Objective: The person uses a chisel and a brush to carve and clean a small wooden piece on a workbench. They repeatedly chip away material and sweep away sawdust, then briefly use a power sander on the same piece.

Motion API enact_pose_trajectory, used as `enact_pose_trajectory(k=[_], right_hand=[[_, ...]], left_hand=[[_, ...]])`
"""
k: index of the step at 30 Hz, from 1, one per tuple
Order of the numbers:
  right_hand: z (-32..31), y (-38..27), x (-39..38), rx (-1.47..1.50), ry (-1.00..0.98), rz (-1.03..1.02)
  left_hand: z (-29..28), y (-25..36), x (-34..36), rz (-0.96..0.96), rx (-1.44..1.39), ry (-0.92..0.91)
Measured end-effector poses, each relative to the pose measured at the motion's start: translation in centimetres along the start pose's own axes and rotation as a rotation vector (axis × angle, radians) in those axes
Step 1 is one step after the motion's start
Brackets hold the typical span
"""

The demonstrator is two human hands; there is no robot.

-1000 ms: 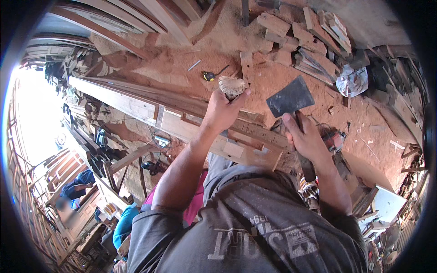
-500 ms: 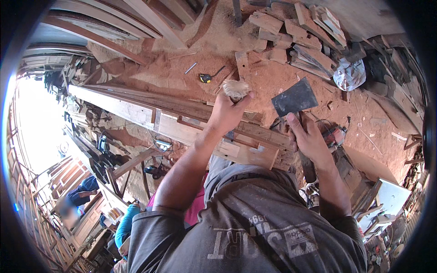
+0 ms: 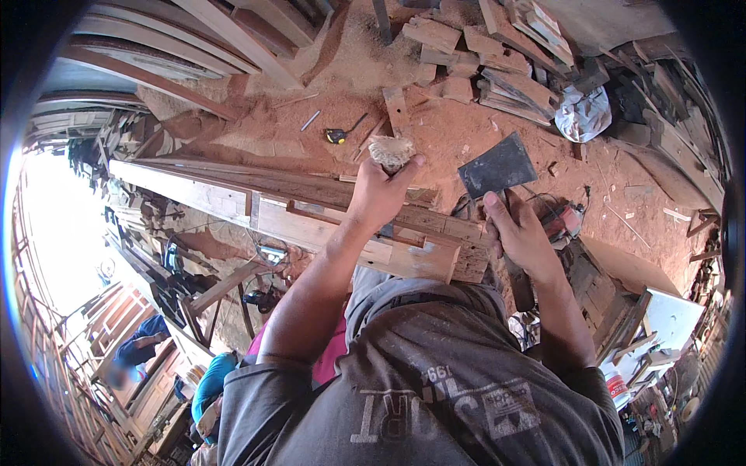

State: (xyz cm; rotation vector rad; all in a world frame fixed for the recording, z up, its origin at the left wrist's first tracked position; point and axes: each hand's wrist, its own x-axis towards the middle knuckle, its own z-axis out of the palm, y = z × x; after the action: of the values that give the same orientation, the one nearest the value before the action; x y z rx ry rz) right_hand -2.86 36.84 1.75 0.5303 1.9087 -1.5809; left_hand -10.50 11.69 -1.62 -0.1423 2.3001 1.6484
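My left hand [image 3: 378, 189] is closed around a pale, stubby piece with a frayed, fibrous top [image 3: 392, 148], held up over the long wooden workpiece [image 3: 311, 226]. Its lower part is hidden by my fingers, so its exact kind does not show. To the right, my right hand [image 3: 522, 231] grips a broad-bladed hand tool [image 3: 497, 166]. The tool's flat, dark, four-cornered blade points away from me, and its brown handle runs back beneath my palm. Blade and frayed piece are apart. Across the front of my body lies the workpiece, with a long slot along its top.
A yellow-and-black tape measure [image 3: 336, 136] lies on the sawdust-covered ground [image 3: 264, 124]. Scrap wood [image 3: 509, 74] is piled at the far right beside a white sack [image 3: 583, 113]. A red power tool [image 3: 566, 221] sits right of my right hand. Another person [image 3: 141, 342] is at lower left.
The whole view has shifted slightly, with the surroundings sliding left and a little up. Both hands keep their grips; the frayed piece now shows more of its ragged top.
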Motion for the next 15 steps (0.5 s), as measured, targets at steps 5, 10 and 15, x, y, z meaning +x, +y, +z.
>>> enact_pose_trajectory(k=[5,10,15], right_hand=[[-0.8,0.7,-0.8,0.001,-0.006,-0.022],[-1.5,1.8,-1.1,-0.016,0.012,-0.033],[-2.2,2.8,-1.7,-0.012,0.043,0.003]], left_hand=[[2.1,0.9,-0.8,-0.078,-0.152,0.033],[4.2,1.9,-1.1,-0.023,0.011,-0.11],[4.9,1.5,-0.5,-0.174,-0.056,-0.055]])
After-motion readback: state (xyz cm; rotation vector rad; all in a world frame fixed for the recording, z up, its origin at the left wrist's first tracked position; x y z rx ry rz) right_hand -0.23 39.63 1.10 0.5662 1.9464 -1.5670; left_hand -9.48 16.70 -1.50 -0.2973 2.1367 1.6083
